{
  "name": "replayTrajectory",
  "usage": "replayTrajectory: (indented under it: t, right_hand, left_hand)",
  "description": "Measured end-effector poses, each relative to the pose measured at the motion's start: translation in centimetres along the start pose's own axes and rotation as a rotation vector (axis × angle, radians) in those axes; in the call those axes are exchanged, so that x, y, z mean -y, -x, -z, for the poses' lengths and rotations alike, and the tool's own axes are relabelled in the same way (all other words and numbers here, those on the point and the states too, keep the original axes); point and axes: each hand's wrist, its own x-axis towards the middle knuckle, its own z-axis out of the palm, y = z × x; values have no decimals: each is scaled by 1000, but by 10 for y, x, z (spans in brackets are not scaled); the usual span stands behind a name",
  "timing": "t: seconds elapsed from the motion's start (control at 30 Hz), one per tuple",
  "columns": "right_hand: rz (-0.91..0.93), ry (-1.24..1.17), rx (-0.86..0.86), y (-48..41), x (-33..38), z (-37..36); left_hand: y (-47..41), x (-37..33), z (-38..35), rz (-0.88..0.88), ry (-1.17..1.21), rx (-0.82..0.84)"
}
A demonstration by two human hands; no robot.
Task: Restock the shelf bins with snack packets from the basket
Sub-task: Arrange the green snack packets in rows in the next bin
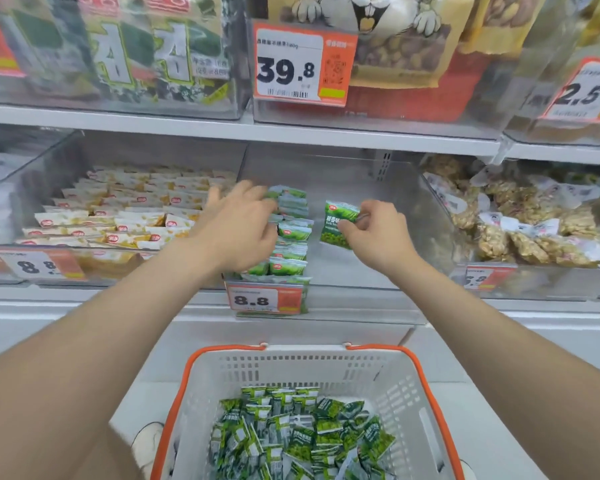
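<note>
centre of the frame, the clear shelf bin (361, 265) is only part filled, its right side bare. bottom centre, the white basket (309, 368) holds a loose heap of green packets (302, 434). at the bin's left stands a tidy row (290, 237) of the same packets. the left hand (239, 230) lies against that row, fingers fairly straight, steadying it. the right hand (378, 233) pinches one packet (338, 223) by its right edge, just beside the row. it looks light, soft and probably slick, so the flat sealed edge is the best place to hold, not the puffed middle.
</note>
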Motion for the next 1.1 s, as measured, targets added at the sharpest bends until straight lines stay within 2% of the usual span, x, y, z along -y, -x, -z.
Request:
replayTrajectory:
  t: [0.2,0.4,0.5,0.6,0.7,0.93,1.03,1.1]
  right_hand:
    - [-91,356,116,-85,-8,-47]
    - [-153,415,97,-123,9,-77]
    - [-175,430,13,-121,10,-79]
    - [-230,313,-7,-118,5,-78]
    - [-256,254,113,-113,7,-75]
    - [-430,-149,152,-83,23,-60]
    - [-521,-253,283,-61,41,-68]
    - [-509,-277,364,-51,52,-79]
  left_hand:
    - [-6,-3,-4,-3,-145,15]
    - [-6,-4,-9,10,-248,67]
    - [-5,-5,-9,15,-264,100]
    - [-5,-5,-9,13,-278,115]
    - [-5,-4,-8,2,-271,95]
    - [0,-4,-7,-23,-247,51]
    - [0,-4,-6,-22,-234,63]
    - [0,-4,-6,-30,-230,71]
